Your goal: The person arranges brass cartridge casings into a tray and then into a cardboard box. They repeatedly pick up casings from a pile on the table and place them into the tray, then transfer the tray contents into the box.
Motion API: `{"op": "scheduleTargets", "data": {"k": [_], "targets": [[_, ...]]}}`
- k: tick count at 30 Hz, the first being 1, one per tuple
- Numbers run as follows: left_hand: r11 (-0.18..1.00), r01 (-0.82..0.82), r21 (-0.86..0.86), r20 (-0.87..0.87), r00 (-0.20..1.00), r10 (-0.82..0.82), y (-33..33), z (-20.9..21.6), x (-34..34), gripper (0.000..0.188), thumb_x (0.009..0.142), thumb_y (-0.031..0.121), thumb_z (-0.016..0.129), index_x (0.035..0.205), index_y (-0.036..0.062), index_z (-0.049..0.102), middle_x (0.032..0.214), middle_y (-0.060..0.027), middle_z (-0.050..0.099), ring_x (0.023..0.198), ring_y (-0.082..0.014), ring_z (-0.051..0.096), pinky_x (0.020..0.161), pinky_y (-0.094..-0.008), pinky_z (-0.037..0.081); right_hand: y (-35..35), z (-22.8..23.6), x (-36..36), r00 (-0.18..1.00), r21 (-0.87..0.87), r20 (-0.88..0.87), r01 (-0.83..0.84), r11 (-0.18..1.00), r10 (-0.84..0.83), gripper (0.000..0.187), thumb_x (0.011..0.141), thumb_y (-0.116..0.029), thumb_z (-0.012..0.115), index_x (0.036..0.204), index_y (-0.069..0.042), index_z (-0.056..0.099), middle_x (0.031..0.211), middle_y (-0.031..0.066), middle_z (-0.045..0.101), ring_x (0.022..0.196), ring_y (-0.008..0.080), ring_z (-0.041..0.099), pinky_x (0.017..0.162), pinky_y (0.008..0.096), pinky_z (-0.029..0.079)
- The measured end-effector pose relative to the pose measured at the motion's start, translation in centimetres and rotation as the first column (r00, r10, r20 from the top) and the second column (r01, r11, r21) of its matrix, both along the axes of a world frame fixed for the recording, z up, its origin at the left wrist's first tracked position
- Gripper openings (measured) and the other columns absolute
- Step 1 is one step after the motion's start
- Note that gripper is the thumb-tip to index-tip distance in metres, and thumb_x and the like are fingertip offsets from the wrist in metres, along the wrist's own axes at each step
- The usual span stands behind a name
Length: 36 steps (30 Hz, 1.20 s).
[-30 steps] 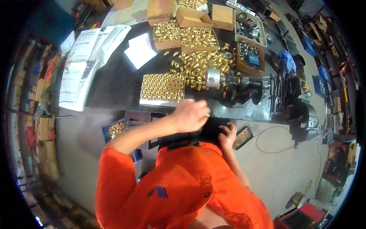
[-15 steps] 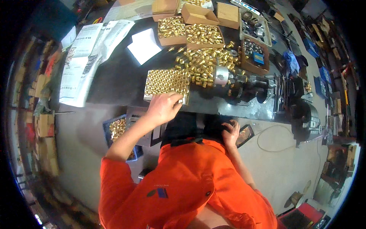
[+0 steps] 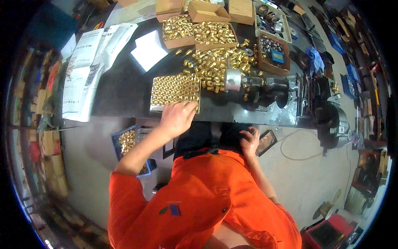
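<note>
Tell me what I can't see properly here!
In the head view:
pale tray, near edge: partly behind the left hand
what that hand pinches, if anything: its fingers hide it
newspaper, small print: too tiny
back cardboard boxes: cut off by upper edge
right hand, palm: turned away

"What lies on the left of your bench point(image 3: 118, 93)?"
"I see newspaper sheets point(image 3: 88, 68) spread there, with white paper point(image 3: 149, 52) near them."
"And to the right?"
"I make out a crumpled blue bundle point(image 3: 316, 61); on the floor point(image 3: 265, 189), a thin curved cable point(image 3: 306, 159) and, nearer me, a red and dark box point(image 3: 328, 235)."
</note>
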<state>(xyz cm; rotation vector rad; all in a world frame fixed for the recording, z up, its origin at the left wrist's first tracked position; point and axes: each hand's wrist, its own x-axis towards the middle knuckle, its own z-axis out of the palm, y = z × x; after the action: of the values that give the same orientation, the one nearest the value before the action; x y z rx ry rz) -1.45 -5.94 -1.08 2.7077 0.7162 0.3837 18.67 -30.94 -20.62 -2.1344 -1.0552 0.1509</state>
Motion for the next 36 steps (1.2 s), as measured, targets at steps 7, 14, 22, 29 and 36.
{"op": "scheduleTargets", "data": {"k": [7,14,22,29,36], "targets": [[1.000,-0.005,-0.030,-0.011,1.000,0.005,1.3,3.9,1.2,0.015,0.081,0.018,0.064,0.093,0.0086,0.067,0.081,-0.0116,0.067,0.074,-0.0329,0.065,0.065,-0.0439,0.051,0.1,-0.3,-0.1,1.000,0.037,-0.013,0.015,0.999,-0.015,0.034,0.059,-0.005,0.059,0.087,-0.016,0.073,0.114,0.0105,0.055,0.107,0.0319,0.050,0.093,0.0375,0.043],[0.993,0.055,-0.103,-0.076,0.995,-0.063,11.9,4.2,8.1,0.021,0.078,0.021,0.066,0.094,0.0073,0.068,0.080,-0.0128,0.068,0.076,-0.0283,0.067,0.067,-0.0378,0.052,0.0,0.0,-0.1,0.999,0.031,-0.005,0.039,0.999,-0.039,0.031,0.058,-0.007,0.061,0.086,-0.015,0.073,0.110,0.0120,0.056,0.103,0.0327,0.051,0.089,0.0401,0.044],[0.997,0.083,0.010,-0.448,0.892,-0.069,12.0,1.1,11.8,0.026,0.075,0.032,0.069,0.091,0.0107,0.070,0.090,-0.0142,0.069,0.089,-0.0321,0.066,0.076,-0.0458,0.052,0.2,0.8,-0.2,0.992,0.007,-0.119,0.053,0.999,-0.052,0.031,0.058,-0.008,0.062,0.086,-0.013,0.073,0.110,0.0125,0.055,0.104,0.0321,0.050,0.092,0.0386,0.042],[0.990,0.135,0.036,-0.558,0.824,-0.092,12.4,0.3,12.8,0.020,0.069,0.017,0.067,0.087,0.0074,0.069,0.090,-0.0189,0.067,0.092,-0.0352,0.065,0.076,-0.0467,0.052,0.3,0.5,0.0,0.994,-0.007,-0.100,0.033,0.999,-0.033,0.031,0.058,-0.009,0.061,0.086,-0.013,0.074,0.110,0.0113,0.055,0.104,0.0317,0.050,0.092,0.0382,0.042],[0.982,0.041,-0.182,-0.078,0.995,-0.056,12.6,4.7,7.4,0.023,0.073,0.007,0.063,0.096,0.0013,0.061,0.080,-0.0148,0.067,0.069,-0.0275,0.065,0.063,-0.0376,0.050,-0.1,-0.4,0.3,0.998,0.016,-0.059,0.032,0.999,-0.031,0.030,0.058,-0.008,0.061,0.085,-0.013,0.074,0.110,0.0108,0.055,0.103,0.0313,0.051,0.090,0.0382,0.044]]}}
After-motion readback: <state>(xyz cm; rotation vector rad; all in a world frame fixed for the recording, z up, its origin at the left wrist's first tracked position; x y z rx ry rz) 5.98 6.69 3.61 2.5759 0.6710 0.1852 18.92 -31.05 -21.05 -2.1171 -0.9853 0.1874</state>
